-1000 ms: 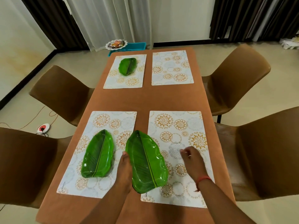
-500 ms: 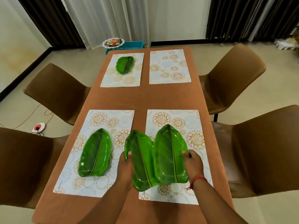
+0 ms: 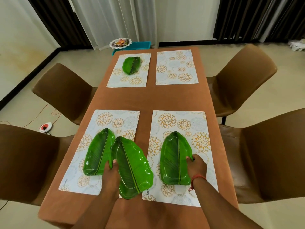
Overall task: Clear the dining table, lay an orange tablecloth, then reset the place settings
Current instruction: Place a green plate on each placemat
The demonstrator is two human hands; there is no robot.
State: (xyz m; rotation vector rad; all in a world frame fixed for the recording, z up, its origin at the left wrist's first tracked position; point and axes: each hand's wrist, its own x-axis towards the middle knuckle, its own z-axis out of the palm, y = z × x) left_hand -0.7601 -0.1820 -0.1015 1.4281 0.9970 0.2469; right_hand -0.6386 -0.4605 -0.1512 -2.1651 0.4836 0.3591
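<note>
Left hand (image 3: 110, 171): clamped on a leaf plate (image 3: 132, 167), held tilted over the gap between the two near placemats.
Right hand (image 3: 197, 166): fingers pinched on the edge of a second leaf plate (image 3: 175, 158), which is set on the near right placemat (image 3: 194, 129).
Near left placemat (image 3: 105, 123): one plate (image 3: 98, 152) laid on it.
Far left placemat (image 3: 115, 80): one plate (image 3: 131, 64).
Far right placemat (image 3: 177, 67): bare.
Tablecloth (image 3: 148, 98): orange, spread over the table.

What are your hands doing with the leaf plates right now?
Left hand grips spare plate above table edge. Right hand sets plate on near right mat. Far right mat bare. Nothing blocking.
</note>
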